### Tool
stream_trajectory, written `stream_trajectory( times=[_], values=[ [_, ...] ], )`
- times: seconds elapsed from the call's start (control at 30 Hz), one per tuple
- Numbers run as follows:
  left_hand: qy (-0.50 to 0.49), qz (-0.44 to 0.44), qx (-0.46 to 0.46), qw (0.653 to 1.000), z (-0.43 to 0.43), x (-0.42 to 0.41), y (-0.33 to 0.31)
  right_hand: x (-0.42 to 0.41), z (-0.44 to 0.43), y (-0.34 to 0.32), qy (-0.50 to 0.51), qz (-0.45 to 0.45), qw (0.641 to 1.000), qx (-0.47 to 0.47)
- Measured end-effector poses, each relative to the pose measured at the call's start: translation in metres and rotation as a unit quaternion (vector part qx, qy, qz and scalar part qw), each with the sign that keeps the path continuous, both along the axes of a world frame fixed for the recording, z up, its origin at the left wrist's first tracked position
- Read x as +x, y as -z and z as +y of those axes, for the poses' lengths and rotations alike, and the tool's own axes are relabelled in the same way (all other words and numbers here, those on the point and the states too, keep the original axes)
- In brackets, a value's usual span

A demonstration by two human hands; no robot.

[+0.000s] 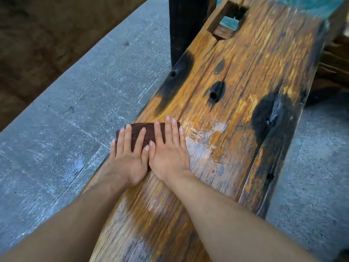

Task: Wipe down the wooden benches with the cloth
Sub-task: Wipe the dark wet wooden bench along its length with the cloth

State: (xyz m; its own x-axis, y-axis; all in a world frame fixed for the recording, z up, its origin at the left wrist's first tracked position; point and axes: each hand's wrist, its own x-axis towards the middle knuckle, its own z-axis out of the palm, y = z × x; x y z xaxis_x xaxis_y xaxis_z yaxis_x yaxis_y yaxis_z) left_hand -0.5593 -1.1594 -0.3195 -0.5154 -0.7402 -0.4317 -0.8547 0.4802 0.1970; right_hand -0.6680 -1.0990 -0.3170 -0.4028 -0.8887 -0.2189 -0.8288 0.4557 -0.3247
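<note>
2 bare forearms, no sleeves, left hand (127, 159), right hand (168, 154), short unpainted nails

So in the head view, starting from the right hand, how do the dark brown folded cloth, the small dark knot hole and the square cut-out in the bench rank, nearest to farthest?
1. Dark brown folded cloth, under the right hand.
2. Small dark knot hole, mid-bench, ahead.
3. Square cut-out, at the far end.

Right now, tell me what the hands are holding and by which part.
Nothing is gripped. Both the left hand and right hand lie flat, palms down, pressing the folded brown cloth onto the wooden bench.
</note>
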Motion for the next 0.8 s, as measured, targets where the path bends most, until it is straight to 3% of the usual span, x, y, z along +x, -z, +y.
stream_trajectory(
  times=[0.4, 0.8],
  values=[
    [0.029, 0.0, 0.002, 1.0, 0.072, -0.007, -0.002, -0.007, 0.077, -0.005, 0.021, -0.006, 1.0, 0.017],
    [0.127, -0.02, 0.021, 0.991, 0.176, -0.047, -0.012, -0.025, 0.197, -0.009, 0.134, 0.034, 0.99, 0.024]
  ],
)
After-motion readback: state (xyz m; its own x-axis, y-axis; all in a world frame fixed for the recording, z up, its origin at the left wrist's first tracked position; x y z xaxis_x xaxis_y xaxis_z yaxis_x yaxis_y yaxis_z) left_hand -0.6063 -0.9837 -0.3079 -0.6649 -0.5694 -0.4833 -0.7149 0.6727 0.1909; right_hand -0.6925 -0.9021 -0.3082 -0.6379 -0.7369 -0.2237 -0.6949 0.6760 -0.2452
